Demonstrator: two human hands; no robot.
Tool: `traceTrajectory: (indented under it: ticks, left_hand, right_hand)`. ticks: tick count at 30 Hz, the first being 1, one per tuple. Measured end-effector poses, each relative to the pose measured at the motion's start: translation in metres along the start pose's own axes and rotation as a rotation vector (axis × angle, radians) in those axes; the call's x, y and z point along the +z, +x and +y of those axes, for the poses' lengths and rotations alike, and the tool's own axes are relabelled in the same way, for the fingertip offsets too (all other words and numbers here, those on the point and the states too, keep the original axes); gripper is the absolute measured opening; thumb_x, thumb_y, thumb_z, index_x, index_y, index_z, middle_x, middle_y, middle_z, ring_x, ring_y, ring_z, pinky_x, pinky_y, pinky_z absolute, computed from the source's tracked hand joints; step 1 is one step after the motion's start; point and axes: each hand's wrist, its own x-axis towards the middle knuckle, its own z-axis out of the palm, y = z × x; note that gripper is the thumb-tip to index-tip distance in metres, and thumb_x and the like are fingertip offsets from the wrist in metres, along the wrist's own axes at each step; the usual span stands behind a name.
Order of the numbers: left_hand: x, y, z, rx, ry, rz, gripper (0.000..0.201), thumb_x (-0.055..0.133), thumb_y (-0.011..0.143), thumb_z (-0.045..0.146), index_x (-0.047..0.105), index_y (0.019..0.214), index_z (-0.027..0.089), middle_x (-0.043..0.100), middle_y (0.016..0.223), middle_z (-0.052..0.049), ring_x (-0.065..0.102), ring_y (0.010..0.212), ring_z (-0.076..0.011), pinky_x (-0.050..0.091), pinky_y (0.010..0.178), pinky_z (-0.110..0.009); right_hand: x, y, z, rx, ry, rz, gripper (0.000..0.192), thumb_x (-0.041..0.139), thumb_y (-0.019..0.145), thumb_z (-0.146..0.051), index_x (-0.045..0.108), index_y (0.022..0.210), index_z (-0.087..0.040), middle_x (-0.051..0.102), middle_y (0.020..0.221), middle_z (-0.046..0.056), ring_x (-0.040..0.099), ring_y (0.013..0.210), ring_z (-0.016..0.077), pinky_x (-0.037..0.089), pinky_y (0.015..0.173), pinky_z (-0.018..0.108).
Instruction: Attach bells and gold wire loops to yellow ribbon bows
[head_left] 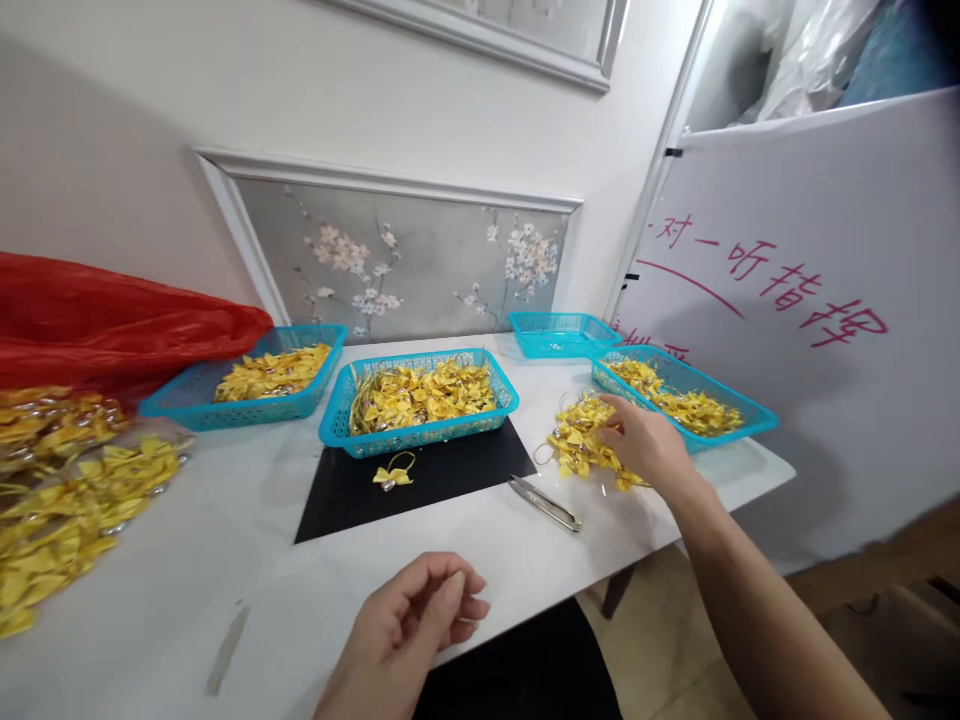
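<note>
Totally bare-handed, folks
Left grip (409, 635) was bare, thumbnail (455, 581) showing; right grip (643, 440) was bare too, and so was the long forearm (757, 590) behind it.

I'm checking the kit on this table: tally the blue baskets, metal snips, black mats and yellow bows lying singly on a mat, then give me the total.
Blue baskets: 4
Metal snips: 1
Black mat: 1
Single yellow bow: 1
Total: 7
</note>
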Motion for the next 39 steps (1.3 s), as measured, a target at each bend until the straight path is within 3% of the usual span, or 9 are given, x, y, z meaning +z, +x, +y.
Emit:
traceTrajectory:
  ticks: [5,8,13,17,22,26,32,35,39]
  left_hand:
    - [-0.009,0.001,0.002,0.036,-0.005,0.05,0.03,0.069,0.077,0.05,0.073,0.079,0.02,0.074,0.084,-0.004,0.07,0.081,-0.021,0.057,0.076,-0.025]
    - [-0.014,0.002,0.004,0.066,-0.023,0.08,0.027,0.067,0.079,0.047,0.072,0.079,0.02,0.074,0.084,-0.004,0.07,0.079,-0.0203,0.057,0.075,-0.026]
    - [-0.023,0.005,0.007,0.107,-0.034,0.121,0.026,0.066,0.081,0.044,0.072,0.078,0.019,0.073,0.082,-0.005,0.067,0.076,-0.0196,0.056,0.075,-0.028]
    - [-0.031,0.008,0.006,0.099,-0.062,0.132,0.029,0.066,0.08,0.047,0.072,0.077,0.019,0.073,0.081,-0.005,0.067,0.075,-0.019,0.055,0.073,-0.027]
    - [-0.039,0.012,-0.001,0.08,-0.153,0.102,0.036,0.07,0.074,0.054,0.073,0.074,0.019,0.071,0.075,-0.004,0.066,0.069,-0.0181,0.053,0.068,-0.025]
    - [-0.044,0.012,-0.005,0.09,-0.158,0.104,0.034,0.068,0.076,0.053,0.072,0.072,0.019,0.071,0.073,-0.004,0.065,0.067,-0.0172,0.052,0.066,-0.024]
    - [-0.045,0.01,-0.003,0.12,-0.109,0.203,0.021,0.063,0.084,0.04,0.073,0.085,0.022,0.073,0.084,-0.004,0.066,0.084,-0.0197,0.054,0.074,-0.025]
    - [-0.043,0.008,0.001,0.228,-0.139,0.263,0.024,0.066,0.084,0.034,0.067,0.107,0.027,0.069,0.114,-0.005,0.061,0.11,-0.0221,0.052,0.085,-0.027]
    - [-0.04,-0.004,0.01,0.424,-0.112,0.139,0.042,0.069,0.083,0.024,0.058,0.122,0.035,0.058,0.134,-0.001,0.059,0.116,-0.0212,0.052,0.092,-0.03]
  right_hand:
    - [-0.017,-0.002,-0.021,-0.055,-0.181,0.103,0.034,0.053,0.088,-0.019,0.067,0.119,-0.019,0.075,0.1,0.012,0.067,0.097,0.0325,0.047,0.079,0.041]
    - [-0.016,-0.001,-0.051,-0.172,-0.182,0.071,0.032,0.051,0.09,-0.023,0.069,0.115,-0.02,0.076,0.1,0.011,0.068,0.095,0.0307,0.047,0.08,0.039]
    - [0.014,0.015,-0.114,-0.421,-0.122,-0.129,0.022,0.056,0.092,-0.024,0.07,0.109,-0.023,0.076,0.091,0.003,0.07,0.087,0.021,0.05,0.081,0.031]
    - [0.049,0.045,-0.151,-0.475,-0.13,-0.243,0.023,0.057,0.095,-0.03,0.063,0.113,-0.017,0.067,0.111,0.007,0.066,0.094,0.0199,0.054,0.083,0.04]
    - [0.082,0.075,-0.172,-0.437,-0.107,-0.313,0.029,0.059,0.094,-0.029,0.058,0.121,-0.018,0.061,0.122,0.009,0.064,0.101,0.0225,0.054,0.084,0.043]
    - [0.078,0.082,-0.177,-0.403,0.034,-0.338,0.027,0.058,0.094,-0.029,0.06,0.118,-0.018,0.062,0.121,0.008,0.064,0.1,0.0216,0.055,0.083,0.041]
    - [0.032,0.049,-0.176,-0.387,0.504,-0.448,0.016,0.051,0.095,-0.024,0.063,0.089,-0.015,0.056,0.068,-0.001,0.058,0.062,0.0117,0.051,0.061,0.025]
    - [0.018,0.012,-0.176,-0.39,0.736,-0.574,0.019,0.054,0.091,-0.035,0.061,0.088,-0.018,0.054,0.07,-0.002,0.053,0.055,0.009,0.048,0.054,0.022]
    - [0.019,-0.037,-0.173,-0.27,1.068,-0.804,0.021,0.064,0.086,-0.04,0.064,0.091,-0.019,0.053,0.069,-0.004,0.05,0.051,0.0061,0.044,0.047,0.018]
